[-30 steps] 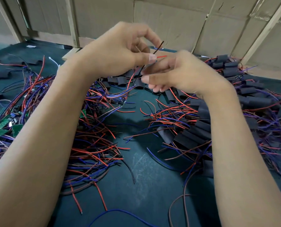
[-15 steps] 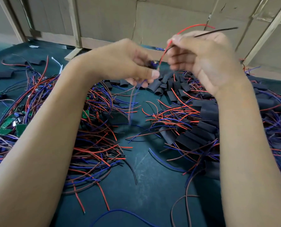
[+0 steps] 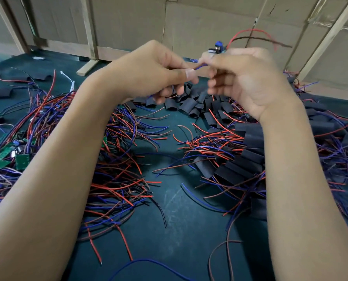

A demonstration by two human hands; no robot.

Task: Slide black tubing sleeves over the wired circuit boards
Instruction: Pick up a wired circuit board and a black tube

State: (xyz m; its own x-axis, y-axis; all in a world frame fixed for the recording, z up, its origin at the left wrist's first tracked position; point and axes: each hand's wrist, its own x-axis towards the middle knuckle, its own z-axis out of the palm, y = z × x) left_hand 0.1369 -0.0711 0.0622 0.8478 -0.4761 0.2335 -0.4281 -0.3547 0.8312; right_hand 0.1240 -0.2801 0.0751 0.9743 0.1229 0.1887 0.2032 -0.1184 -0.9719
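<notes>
Wired circuit board (image 3: pixel 218 49) held up at right hand (image 3: pixel 246 78) fingertips, red and dark wires arcing above; left hand (image 3: pixel 153 69) pinches its blue wire (image 3: pixel 198 66) between hands. Board mostly hidden by fingers (blurred). Both hands raised over black tubing sleeves (image 3: pixel 189 104) on green mat (image 3: pixel 179 230).

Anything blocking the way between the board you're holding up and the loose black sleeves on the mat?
Nothing visible does. The right hand holds the wired board above the pile of loose sleeves, with open air between them. The left hand pinches its wires beside it, not below.
</notes>
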